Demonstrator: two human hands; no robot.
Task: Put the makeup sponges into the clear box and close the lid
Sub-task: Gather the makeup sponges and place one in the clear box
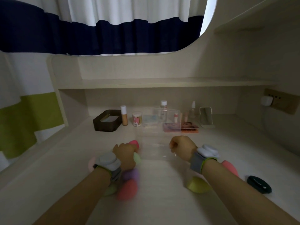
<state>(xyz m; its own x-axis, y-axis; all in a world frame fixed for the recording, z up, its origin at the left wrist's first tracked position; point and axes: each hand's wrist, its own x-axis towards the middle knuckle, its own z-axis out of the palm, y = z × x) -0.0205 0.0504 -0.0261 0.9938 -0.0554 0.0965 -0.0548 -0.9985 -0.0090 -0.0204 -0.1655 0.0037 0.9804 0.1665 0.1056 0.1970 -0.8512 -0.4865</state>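
Item: clear box, mid-bench, lid standing open at its far edge; walls hard to trace, and we cannot tell whether anything lies inside.

Item: left hand, at nine o'clock of the box. Our grip here is curled over a pink sponge, with a green sponge just beside the palm; blur hides whether either is truly held.

Item: right hand, at three o'clock of the box, fingers curled at the box's side wall. We cannot tell whether this grip pinches the wall or holds nothing.

Item: loose sponges on the bench. Purple sponge and coral sponge at seven o'clock of the box; yellow-green sponge at five o'clock; red sponge at four o'clock, partly under our right forearm.

Risks, as we judge them:
- The box looks light; a sponge pushed in from one side could slide it unless the right hand steadies it.
- Soft sponges may bulge above the rim and keep the lid from shutting.
- Our forearms lie close to the loose sponges and could roll them off.
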